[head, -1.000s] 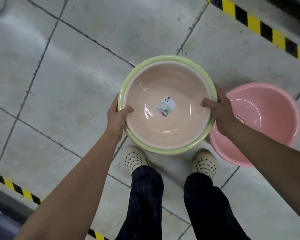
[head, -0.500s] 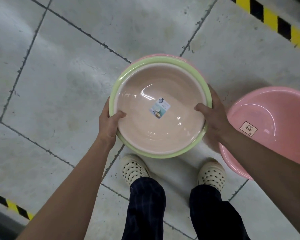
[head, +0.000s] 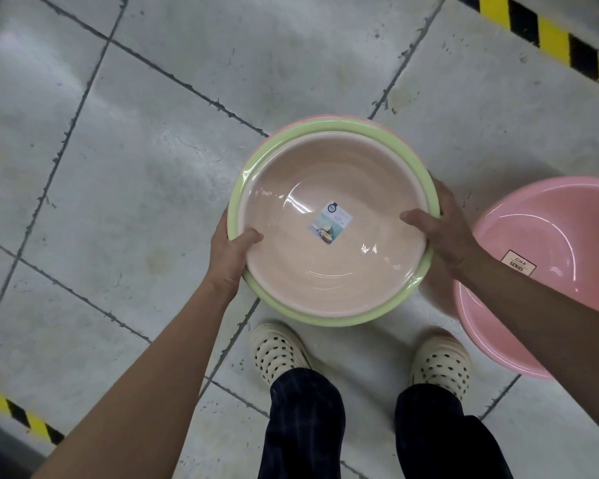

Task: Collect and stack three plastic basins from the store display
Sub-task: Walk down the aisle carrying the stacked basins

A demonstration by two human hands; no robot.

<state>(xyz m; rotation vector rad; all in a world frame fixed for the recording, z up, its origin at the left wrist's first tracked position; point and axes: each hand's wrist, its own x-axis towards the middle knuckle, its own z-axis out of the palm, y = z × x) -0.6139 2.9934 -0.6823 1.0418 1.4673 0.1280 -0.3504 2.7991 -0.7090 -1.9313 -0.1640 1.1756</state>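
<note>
I hold a nested stack of basins over the floor in front of my feet. A peach basin [head: 332, 271] with a small label in its bottom sits inside a light green basin [head: 325, 318]. A thin pink rim [head: 277, 127] shows past the green one at the far left edge. My left hand [head: 234, 250] grips the stack's left rim, thumb inside. My right hand [head: 443, 233] grips the right rim, thumb inside. A separate pink basin [head: 547, 236] with a "SERIES" label stands on the floor to the right.
Grey concrete floor slabs [head: 118, 167] with dark joints lie all around. Yellow-black hazard tape [head: 547, 36] runs along the top right, and another strip [head: 18, 414] crosses the bottom left. My feet in pale perforated clogs [head: 279, 350] stand just below the stack.
The stack has shifted slightly left and away from the floor basin, and a pink rim now shows beneath the green one. Both hands keep the same grip.
</note>
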